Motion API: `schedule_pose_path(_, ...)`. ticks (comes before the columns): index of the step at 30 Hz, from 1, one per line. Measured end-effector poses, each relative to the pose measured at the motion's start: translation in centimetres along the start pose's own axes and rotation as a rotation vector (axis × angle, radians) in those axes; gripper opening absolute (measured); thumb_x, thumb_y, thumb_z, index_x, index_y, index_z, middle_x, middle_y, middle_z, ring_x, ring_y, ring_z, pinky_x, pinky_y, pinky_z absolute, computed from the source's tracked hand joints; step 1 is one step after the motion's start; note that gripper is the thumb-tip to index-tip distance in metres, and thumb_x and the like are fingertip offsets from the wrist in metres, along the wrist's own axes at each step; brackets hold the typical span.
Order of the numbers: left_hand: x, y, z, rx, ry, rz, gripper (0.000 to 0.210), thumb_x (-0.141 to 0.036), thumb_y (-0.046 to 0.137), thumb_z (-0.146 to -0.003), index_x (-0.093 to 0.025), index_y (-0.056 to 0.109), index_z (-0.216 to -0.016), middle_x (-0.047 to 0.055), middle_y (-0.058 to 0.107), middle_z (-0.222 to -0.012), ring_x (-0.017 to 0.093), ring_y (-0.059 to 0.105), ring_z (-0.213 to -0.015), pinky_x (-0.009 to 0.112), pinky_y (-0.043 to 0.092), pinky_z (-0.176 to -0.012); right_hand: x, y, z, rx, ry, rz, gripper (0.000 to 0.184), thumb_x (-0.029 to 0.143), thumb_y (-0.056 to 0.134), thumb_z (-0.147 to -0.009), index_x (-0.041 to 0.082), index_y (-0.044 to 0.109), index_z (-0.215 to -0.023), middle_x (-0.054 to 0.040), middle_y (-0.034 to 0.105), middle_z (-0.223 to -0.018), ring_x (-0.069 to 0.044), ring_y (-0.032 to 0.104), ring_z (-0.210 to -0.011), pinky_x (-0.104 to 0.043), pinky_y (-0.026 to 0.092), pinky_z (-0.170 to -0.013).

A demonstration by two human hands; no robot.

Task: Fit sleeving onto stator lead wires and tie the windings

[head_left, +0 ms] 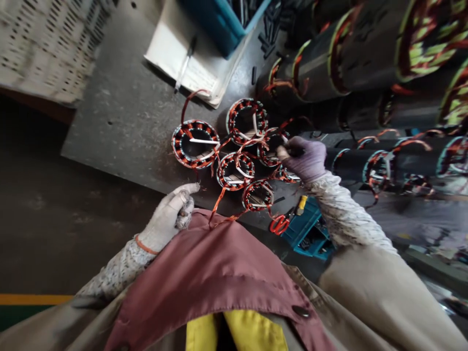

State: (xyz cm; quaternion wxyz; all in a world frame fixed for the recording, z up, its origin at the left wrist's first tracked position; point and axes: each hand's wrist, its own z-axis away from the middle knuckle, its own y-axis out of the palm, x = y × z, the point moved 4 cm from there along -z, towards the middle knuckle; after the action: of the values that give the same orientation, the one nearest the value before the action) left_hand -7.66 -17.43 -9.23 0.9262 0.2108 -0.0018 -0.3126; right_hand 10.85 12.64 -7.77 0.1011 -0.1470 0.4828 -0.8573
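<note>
With left hand (171, 209) half-curled left of centre and right hand (303, 156) at wound ring (269, 161) right of centre, grips indeterminable, steady ring gently, keeping copper-coloured leads (218, 200) unstrained.

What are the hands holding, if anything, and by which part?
Right hand: at a wound ring, grip hidden, can't tell. Left hand: no clear hold.

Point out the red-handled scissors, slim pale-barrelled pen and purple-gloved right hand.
Red-handled scissors (280, 224): head view, red handles.
Slim pen (185, 66): head view, on the barrel.
Purple-gloved right hand (306, 158): head view, back of the hand.
</note>
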Motion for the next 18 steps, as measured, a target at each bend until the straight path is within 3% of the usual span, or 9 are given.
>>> schedule_pose_path(3,0.1,-0.8,0.2,-0.047,0.007,0.057,0.043,-0.046,0.062,-0.085,-0.017,0.061,-0.117,-0.010,0.038,-0.058,0.002,0.025,-0.039,0.013,0.025,-0.035,-0.4,2.0,-1.3,0.035,0.005,0.208,0.017,0.035,0.069,-0.068,0.021,0.059,-0.067,-0.0033,0.062,-0.057,-0.022,0.061,-0.063,-0.032,0.039,-0.060)
schedule_pose_path(6,0.1,-1.2,0.2,-0.083,-0.005,0.099,0.044,-0.046,0.064,-0.084,-0.016,0.061,-0.115,-0.010,0.038,-0.057,0.002,0.025,-0.038,0.013,0.025,-0.035,-0.1,1.9,-1.2,0.070,-0.039,0.248,0.015,0.034,0.069,-0.067,0.021,0.062,-0.066,-0.0027,0.060,-0.054,-0.023,0.061,-0.059,-0.033,0.040,-0.057)
schedule_pose_path(9,-0.1,-1.3,0.2,-0.087,-0.006,0.124,0.044,-0.047,0.064,-0.084,-0.015,0.061,-0.115,-0.010,0.037,-0.056,0.002,0.025,-0.038,0.014,0.024,-0.035,1.3,-0.9,-0.9,-0.035,-0.072,0.064,0.014,0.032,0.069,-0.065,0.022,0.060,-0.061,-0.0001,0.055,-0.050,-0.019,0.055,-0.052,-0.032,0.039,-0.053)
schedule_pose_path(13,-0.2,-1.1,0.2,-0.062,-0.017,0.149,0.044,-0.047,0.064,-0.083,-0.016,0.061,-0.114,-0.010,0.036,-0.056,0.002,0.025,-0.039,0.014,0.024,-0.036,4.7,-4.8,-1.3,-0.235,-0.154,-0.309,0.017,0.034,0.068,-0.072,0.024,0.057,-0.063,0.0008,0.054,-0.055,-0.014,0.048,-0.049,-0.030,0.038,-0.048)
schedule_pose_path(15,-0.1,-1.1,0.3,-0.047,-0.028,0.164,0.045,-0.047,0.065,-0.082,-0.016,0.062,-0.114,-0.010,0.036,-0.057,0.002,0.024,-0.039,0.014,0.023,-0.036,6.7,-4.3,-2.2,-0.170,-0.213,-0.315,0.018,0.035,0.068,-0.075,0.024,0.057,-0.064,0.0000,0.057,-0.058,-0.014,0.051,-0.053,-0.030,0.041,-0.051)
schedule_pose_path(18,0.2,-1.5,0.4,-0.054,-0.021,0.196,0.046,-0.047,0.065,-0.082,-0.016,0.061,-0.115,-0.009,0.037,-0.058,0.002,0.025,-0.039,0.014,0.023,-0.036,9.0,-1.2,-4.2,0.004,-0.274,-0.182,0.018,0.036,0.069,-0.074,0.023,0.060,-0.066,-0.0006,0.058,-0.060,-0.015,0.054,-0.058,-0.031,0.044,-0.056)
